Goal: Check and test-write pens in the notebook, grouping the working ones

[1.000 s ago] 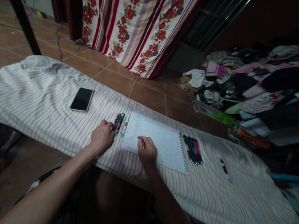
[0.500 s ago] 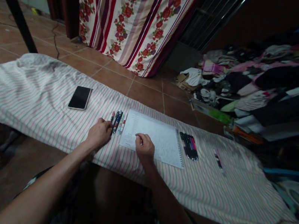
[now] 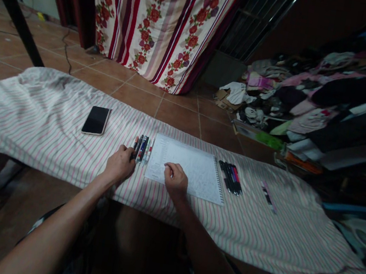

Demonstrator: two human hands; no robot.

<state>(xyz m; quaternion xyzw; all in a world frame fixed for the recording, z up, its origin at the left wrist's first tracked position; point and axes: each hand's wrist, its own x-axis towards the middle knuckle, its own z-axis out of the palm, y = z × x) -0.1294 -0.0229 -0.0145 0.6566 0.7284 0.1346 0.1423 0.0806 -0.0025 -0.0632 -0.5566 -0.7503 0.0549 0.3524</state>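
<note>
My right hand (image 3: 176, 180) is closed over the lower left part of a spiral notebook (image 3: 195, 169). A small end of what looks like a slim pen shows between its fingers; the rest is hidden. To the left, my left hand (image 3: 120, 163) rests on the cloth with curled fingers on the leftmost pen (image 3: 136, 141) of a row. That pen has an orange end, and its lower part is hidden by the fingers. Beside it lie a few more pens (image 3: 143, 148), dark and light, along the notebook's left edge. Writing on the page is too faint to read.
A phone (image 3: 95, 120) lies left of the pens. Right of the notebook are several dark pens (image 3: 231, 178) and a lone pink-and-black pen (image 3: 268, 196). A striped cloth (image 3: 47, 134) covers the table. Beyond are a floral curtain (image 3: 149, 20) and piled clothes (image 3: 301, 91).
The view has shifted slightly. Both hands keep almost the same pose and place, the left at the pens and the right on the notebook.
</note>
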